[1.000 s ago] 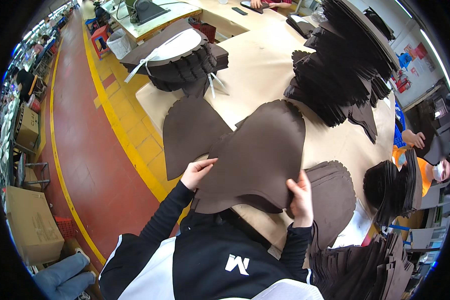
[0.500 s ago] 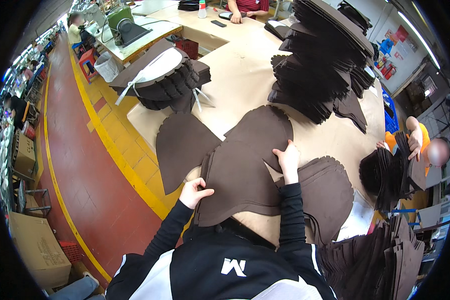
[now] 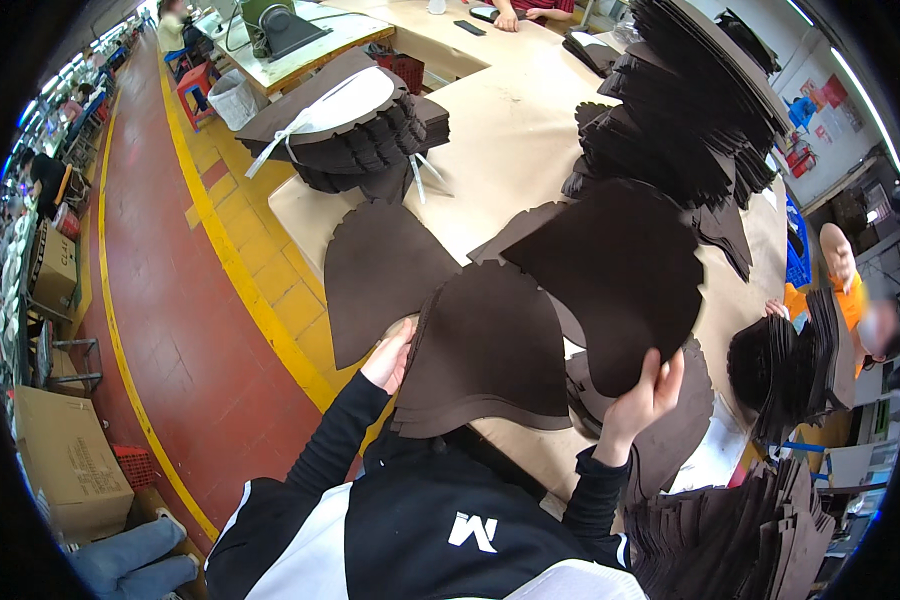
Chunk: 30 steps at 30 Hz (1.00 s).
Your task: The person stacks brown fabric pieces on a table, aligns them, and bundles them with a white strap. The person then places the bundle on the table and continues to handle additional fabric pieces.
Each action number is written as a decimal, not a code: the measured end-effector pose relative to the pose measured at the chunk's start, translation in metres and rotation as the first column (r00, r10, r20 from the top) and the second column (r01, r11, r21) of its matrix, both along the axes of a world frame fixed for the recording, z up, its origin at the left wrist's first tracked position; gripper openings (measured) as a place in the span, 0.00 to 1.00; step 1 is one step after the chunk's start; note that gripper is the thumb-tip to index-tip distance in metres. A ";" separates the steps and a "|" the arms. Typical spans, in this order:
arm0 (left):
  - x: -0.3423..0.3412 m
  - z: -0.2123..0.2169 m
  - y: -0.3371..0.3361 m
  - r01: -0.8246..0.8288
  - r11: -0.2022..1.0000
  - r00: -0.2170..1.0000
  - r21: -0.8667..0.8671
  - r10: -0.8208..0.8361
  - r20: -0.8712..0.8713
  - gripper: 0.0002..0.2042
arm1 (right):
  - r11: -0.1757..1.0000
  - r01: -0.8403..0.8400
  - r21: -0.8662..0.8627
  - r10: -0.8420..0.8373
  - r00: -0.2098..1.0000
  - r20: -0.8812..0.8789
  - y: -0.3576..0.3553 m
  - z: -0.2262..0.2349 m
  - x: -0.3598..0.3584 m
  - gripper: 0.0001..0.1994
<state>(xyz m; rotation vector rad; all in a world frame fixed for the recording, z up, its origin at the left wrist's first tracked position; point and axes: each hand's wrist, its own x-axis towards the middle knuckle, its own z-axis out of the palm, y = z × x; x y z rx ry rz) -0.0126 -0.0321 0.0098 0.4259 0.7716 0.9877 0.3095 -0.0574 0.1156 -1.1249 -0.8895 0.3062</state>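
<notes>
The right hand (image 3: pixel 642 392) grips the lower edge of a single dark brown cut piece (image 3: pixel 610 270) and holds it lifted and tilted above the table (image 3: pixel 510 130), fingers curled around the rim of the sheet. The left hand (image 3: pixel 390 355) rests against the left edge of a stack of similar brown pieces (image 3: pixel 490 350) lying on the table just in front of the person — its fingers look pressed to the stack's side, though whether they pinch it cannot be told. Another flat brown piece (image 3: pixel 375 275) lies alone on the table just left of the stack. Farther off, a tied bundle of dark pieces (image 3: pixel 340 120) sits near the table's far left corner, and a tall fanned pile (image 3: pixel 680 110) rises at the right. At the right rim another person (image 3: pixel 845 290) holds a dark bundle (image 3: pixel 780 365) — well apart from the lifted piece
</notes>
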 end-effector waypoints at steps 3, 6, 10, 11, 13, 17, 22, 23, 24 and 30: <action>0.006 0.006 0.004 -0.027 0.993 0.996 0.111 0.036 -0.078 0.24 | 0.956 0.096 0.276 -0.047 0.983 -0.180 -0.017 -0.005 0.001 0.12; 0.001 0.001 0.009 0.074 0.997 0.997 0.037 -0.075 0.002 0.28 | 0.979 -0.147 0.138 0.179 0.950 -0.256 -0.024 -0.007 0.006 0.13; 0.004 0.017 0.008 0.031 0.997 0.996 -0.064 -0.036 -0.082 0.28 | 0.732 -0.275 -0.623 0.383 0.923 0.042 -0.007 -0.039 -0.011 0.23; 0.000 -0.013 0.011 0.031 1.000 0.997 -0.001 -0.031 -0.077 0.29 | 0.603 -0.246 -0.759 0.623 0.739 0.257 -0.005 -0.045 -0.017 0.27; 0.011 -0.001 0.009 0.091 0.942 0.906 0.324 0.057 -0.420 0.28 | 0.734 0.004 -0.679 0.584 0.506 0.634 -0.015 -0.088 -0.028 0.34; 0.022 0.013 -0.004 0.078 0.829 0.850 0.553 0.234 -0.471 0.26 | 0.713 -0.239 -0.659 0.557 0.764 0.326 -0.012 -0.068 -0.033 0.39; 0.018 0.071 -0.008 0.181 0.667 0.854 0.723 0.258 -0.452 0.20 | 0.702 -0.622 -0.347 0.583 0.781 -0.223 -0.007 -0.019 -0.019 0.45; 0.016 0.075 -0.006 0.223 0.639 0.830 0.736 0.271 -0.487 0.20 | 0.687 -0.622 -0.375 0.616 0.773 -0.154 -0.008 -0.010 -0.015 0.44; 0.016 0.082 -0.002 0.281 0.667 0.831 0.690 0.190 -0.523 0.22 | 0.699 -0.641 -0.317 0.600 0.767 -0.226 -0.016 0.001 -0.017 0.42; 0.009 0.080 0.021 0.369 0.622 0.829 0.690 0.115 -0.547 0.28 | 0.739 -0.501 -0.451 0.617 0.772 0.153 -0.022 -0.018 -0.024 0.42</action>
